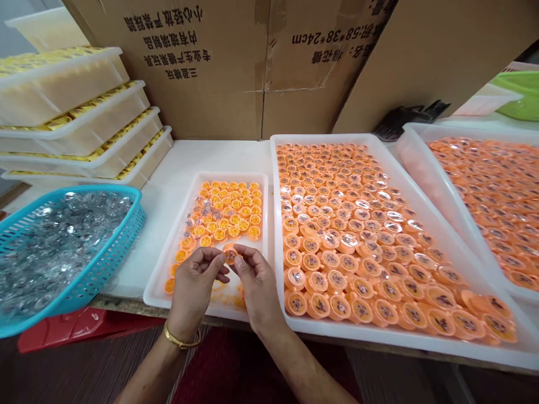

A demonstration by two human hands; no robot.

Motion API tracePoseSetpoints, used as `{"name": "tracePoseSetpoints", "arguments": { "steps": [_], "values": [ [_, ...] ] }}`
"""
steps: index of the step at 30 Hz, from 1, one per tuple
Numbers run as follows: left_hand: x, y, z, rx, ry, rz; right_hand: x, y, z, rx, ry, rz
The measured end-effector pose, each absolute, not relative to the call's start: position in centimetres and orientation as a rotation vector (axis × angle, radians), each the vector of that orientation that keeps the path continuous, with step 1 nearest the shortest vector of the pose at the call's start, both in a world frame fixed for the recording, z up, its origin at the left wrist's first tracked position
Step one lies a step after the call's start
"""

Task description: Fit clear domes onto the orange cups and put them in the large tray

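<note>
Between my fingertips is a small orange plastic cup (230,256) with a printed clear lid on top. My left hand (197,280) pinches it from the left, and my right hand (255,280) grips its right side with thumb and fingers. Both hands are over the near part of a small white tray (193,196). Rows of open orange cups (233,209) filled with yellow bits stand in that tray. Several clear printed lids (206,209) lie on top of the cups at the left. Loose yellow bits (223,294) are scattered on the tray bottom near my hands.
To the left, a blue basket (137,210) holds many clear lids. Behind it, white trays (105,106) with yellow items are stacked. A large white tray (275,168) of lidded orange cups is at right, another tray (457,196) beyond. Cardboard boxes (236,101) stand behind.
</note>
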State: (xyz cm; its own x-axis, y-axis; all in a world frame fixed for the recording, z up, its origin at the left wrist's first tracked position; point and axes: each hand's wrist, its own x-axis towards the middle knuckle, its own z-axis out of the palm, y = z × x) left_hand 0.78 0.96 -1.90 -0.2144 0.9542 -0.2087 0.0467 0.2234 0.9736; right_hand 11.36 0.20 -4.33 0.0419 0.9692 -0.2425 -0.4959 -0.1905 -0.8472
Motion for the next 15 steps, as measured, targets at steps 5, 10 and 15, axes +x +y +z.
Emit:
{"name": "tracePoseSetpoints", "arguments": {
  "steps": [5, 10, 15],
  "values": [
    [0.81, 0.78, -1.29, 1.104, 1.591, 1.135, 11.29, 0.16, -4.44, -0.978, -0.563, 1.526],
    [1.1, 0.55, -1.03, 1.186, 1.63, 1.117, 11.33, 0.14, -4.36, -0.983, -0.529, 1.553],
    [0.82, 0.6, -1.37, 1.061, 1.5, 1.096, 11.37, 0.15, -4.18, -0.984, -0.525, 1.554]
  ]
}}
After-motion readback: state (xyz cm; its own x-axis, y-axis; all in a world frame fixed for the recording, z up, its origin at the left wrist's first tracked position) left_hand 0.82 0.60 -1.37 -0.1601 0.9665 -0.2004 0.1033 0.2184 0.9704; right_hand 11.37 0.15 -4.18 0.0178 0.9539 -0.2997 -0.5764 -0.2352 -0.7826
